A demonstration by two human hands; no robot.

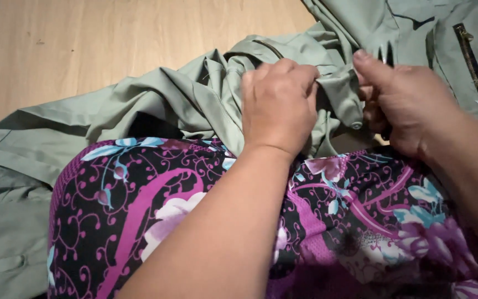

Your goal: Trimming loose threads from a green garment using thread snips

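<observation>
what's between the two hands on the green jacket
In the head view, a bunched fold of the green jacket with a small button lies between the left hand and right hand.

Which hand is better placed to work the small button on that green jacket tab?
Right. The right hand pinches the tab directly beside the button, fingertips almost on it. The left hand is bunched in the green jacket fabric, anchoring it.
</observation>
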